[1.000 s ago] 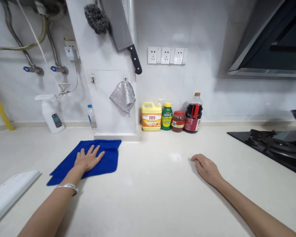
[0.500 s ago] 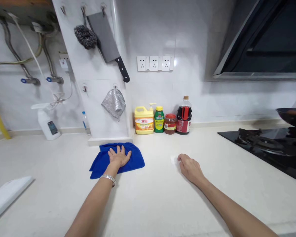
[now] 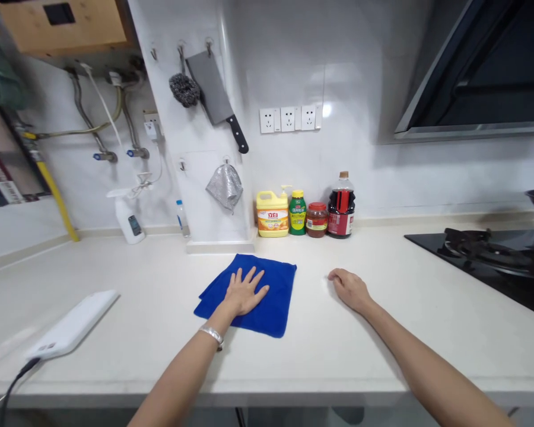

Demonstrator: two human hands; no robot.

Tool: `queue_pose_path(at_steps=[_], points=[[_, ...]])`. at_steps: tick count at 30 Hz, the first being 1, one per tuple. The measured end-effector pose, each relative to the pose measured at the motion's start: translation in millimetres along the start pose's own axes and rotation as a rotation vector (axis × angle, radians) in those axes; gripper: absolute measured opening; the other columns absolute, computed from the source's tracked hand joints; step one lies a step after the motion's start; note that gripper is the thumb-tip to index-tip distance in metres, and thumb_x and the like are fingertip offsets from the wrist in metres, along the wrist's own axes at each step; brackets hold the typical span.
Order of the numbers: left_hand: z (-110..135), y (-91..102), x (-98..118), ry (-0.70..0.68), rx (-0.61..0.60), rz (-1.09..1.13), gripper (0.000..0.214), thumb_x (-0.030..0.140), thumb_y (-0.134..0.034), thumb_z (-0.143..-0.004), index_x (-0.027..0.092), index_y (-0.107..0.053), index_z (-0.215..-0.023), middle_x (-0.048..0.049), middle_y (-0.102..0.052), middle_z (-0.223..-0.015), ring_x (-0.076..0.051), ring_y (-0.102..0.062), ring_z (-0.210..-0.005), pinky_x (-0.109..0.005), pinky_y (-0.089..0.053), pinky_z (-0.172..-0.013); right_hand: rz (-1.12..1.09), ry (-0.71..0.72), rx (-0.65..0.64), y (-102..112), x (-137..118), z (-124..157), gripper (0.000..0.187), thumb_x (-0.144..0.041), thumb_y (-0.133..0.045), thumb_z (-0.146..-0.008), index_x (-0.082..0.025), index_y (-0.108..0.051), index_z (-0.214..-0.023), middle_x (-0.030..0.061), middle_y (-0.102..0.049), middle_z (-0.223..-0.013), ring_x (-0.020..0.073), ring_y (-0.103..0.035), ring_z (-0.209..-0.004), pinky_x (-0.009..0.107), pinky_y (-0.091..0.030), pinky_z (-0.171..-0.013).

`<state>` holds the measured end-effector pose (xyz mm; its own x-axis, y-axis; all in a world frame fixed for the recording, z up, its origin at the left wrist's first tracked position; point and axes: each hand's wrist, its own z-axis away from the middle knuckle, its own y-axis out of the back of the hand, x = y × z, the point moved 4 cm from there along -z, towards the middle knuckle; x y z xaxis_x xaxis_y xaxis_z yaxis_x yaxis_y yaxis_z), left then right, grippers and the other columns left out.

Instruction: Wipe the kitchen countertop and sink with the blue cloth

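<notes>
My left hand [image 3: 245,292] lies flat with spread fingers on a blue cloth [image 3: 273,302], which is spread on the pale countertop [image 3: 333,350]. The cloth's left side looks folded or doubled. A silver band circles the left wrist. To the right, my right hand [image 3: 349,289] rests on the counter with its fingers curled in. Beside its fingertips is a faint white patch; I cannot tell whether it is a held thing or a glare on the surface.
Along the wall stand a yellow detergent jug [image 3: 272,222], a green bottle [image 3: 298,213], a red-lidded jar [image 3: 317,220] and a dark sauce bottle [image 3: 340,207]. A cleaver [image 3: 211,89] hangs above. A gas stove [image 3: 493,255] lies right, a white corded slab [image 3: 73,326] left, a spray bottle [image 3: 129,219] behind.
The left hand and the blue cloth have slid right and toward me, away from the pillar's base. The cloth now lies flatter. The right hand stays curled; the view has shifted to the left.
</notes>
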<state>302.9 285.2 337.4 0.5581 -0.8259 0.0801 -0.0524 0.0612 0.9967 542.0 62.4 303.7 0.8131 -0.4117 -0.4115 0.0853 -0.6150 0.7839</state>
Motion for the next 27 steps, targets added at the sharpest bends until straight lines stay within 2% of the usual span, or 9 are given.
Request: queue_pose_path(at_steps=[10,15,21,27], points=[[73.8,4.3,-10.0,0.059,0.000,0.042,0.077,0.073,-0.023,-0.092,0.033,-0.026,-0.157,-0.0009,-0.018,-0.166,-0.042,-0.004,-0.151,-0.061,-0.011,-0.122,-0.116,0.021,0.009,3.0,7.4,1.3,0.034,-0.031,-0.036,-0.085,-0.022,-0.068,-0.093,0.0051,-0.074,-0.093,0.0220,-0.067,-0.086,0.034,-0.047,-0.081],[108.6,9.1,-27.1,0.092,-0.028,0.061,0.079,0.076,-0.020,-0.091,0.033,-0.025,-0.157,-0.0002,-0.015,-0.166,-0.041,-0.002,-0.151,-0.060,-0.009,-0.122,-0.186,0.047,0.016,1.1,15.4,2.2,0.035,-0.035,-0.038,-0.083,-0.023,-0.069,-0.091,0.0051,-0.075,-0.093,0.0224,-0.067,-0.085,0.035,-0.048,-0.081],[145.9,9.1,-73.0,0.150,0.002,0.065,0.076,0.076,-0.024,-0.091,0.036,-0.028,-0.155,0.0034,-0.018,-0.166,-0.040,-0.003,-0.152,-0.058,-0.011,-0.123,-0.169,0.043,-0.012,-2.8,20.3,2.3,0.033,-0.037,-0.040,-0.083,-0.024,-0.069,-0.093,0.0039,-0.075,-0.093,0.0222,-0.066,-0.083,0.035,-0.048,-0.079],[155.4,11.7,-138.8,0.202,0.021,0.042,0.074,0.072,-0.029,-0.091,0.035,-0.030,-0.155,0.0020,-0.020,-0.165,-0.037,-0.008,-0.152,-0.056,-0.011,-0.123,-0.124,0.097,0.020,3.3,10.6,8.5,0.034,-0.032,-0.037,-0.085,-0.021,-0.068,-0.094,0.0063,-0.074,-0.094,0.0223,-0.066,-0.087,0.035,-0.048,-0.082]])
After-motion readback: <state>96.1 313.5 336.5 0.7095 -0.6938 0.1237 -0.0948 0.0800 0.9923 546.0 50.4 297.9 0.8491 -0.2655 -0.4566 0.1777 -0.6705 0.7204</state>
